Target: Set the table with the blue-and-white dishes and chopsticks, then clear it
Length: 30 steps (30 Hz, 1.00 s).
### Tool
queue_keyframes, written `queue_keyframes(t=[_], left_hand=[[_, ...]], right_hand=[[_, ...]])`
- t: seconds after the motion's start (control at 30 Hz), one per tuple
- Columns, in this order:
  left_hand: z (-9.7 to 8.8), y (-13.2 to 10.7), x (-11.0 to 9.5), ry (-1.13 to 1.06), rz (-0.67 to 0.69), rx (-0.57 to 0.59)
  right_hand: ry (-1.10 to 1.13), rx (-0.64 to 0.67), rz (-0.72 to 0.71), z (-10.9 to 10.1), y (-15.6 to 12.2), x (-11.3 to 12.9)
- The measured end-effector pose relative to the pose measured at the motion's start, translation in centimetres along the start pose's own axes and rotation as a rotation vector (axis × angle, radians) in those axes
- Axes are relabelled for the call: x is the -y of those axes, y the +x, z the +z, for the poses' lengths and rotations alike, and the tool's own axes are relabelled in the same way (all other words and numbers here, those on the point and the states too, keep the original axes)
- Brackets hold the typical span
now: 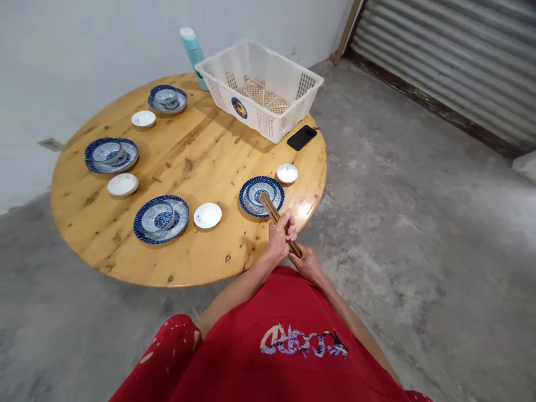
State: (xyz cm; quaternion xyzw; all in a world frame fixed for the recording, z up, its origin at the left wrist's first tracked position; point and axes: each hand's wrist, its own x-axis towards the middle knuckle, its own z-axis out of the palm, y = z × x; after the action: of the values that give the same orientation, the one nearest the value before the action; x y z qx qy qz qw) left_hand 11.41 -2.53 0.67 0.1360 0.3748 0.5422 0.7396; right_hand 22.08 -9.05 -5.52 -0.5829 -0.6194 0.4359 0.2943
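A bundle of brown wooden chopsticks (271,209) slants across the table's near edge. My left hand (280,231) is closed around its middle, while the fingers of my right hand (306,262) close on its lower end. Beyond the tips lies a blue-rimmed plate (246,204) with a patterned bowl on it, partly covered by the chopsticks. A small white dish (287,173) sits just past that plate. To the left are another white dish (207,215) and a blue plate (144,234) carrying a bowl.
The round wooden table (188,167) also bears two more plates with bowls (111,155) and white dishes (123,184). A white plastic basket (268,125), a blue bottle (193,53) and a black phone (302,137) stand or lie at the far side. Wall behind; concrete floor right.
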Motion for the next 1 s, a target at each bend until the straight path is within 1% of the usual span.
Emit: queue_keyframes(t=[0.13,0.23,0.33,0.5,0.63,0.7,0.8,0.9,1.0], left_hand=[[1.7,-0.3,2.3,0.047,0.009,0.020],[2.9,-0.9,3.9,0.092,-0.013,0.056],[4.1,-1.5,5.3,0.121,-0.021,0.059],[5.1,-2.1,6.9,0.117,-0.003,0.008],[5.2,-1.5,7.0,0.086,-0.021,-0.077],[5.4,-0.9,6.9,0.062,-0.019,-0.112],[6.0,0.4,6.5,0.044,-0.003,-0.142],[6.8,2.1,6.3,0.032,0.003,-0.139],[7.4,4.6,6.2,-0.017,-0.008,-0.159]], right_hand=[[0.061,-0.033,0.033,-1.7,-1.0,-0.7],[0.104,-0.074,0.030,-2.9,-1.6,-1.5],[0.144,-0.090,0.021,-3.8,-2.2,-2.7],[0.139,-0.062,-0.038,-4.7,-3.5,-3.7],[-0.023,-0.071,-0.137,-5.6,-4.0,-3.4],[-0.109,-0.087,-0.183,-6.1,-3.7,-3.2],[-0.140,-0.076,-0.249,-7.0,-2.5,-3.3],[-0.128,-0.015,-0.275,-8.1,-0.5,-3.7],[-0.142,0.061,-0.285,-9.5,2.3,-4.4]])
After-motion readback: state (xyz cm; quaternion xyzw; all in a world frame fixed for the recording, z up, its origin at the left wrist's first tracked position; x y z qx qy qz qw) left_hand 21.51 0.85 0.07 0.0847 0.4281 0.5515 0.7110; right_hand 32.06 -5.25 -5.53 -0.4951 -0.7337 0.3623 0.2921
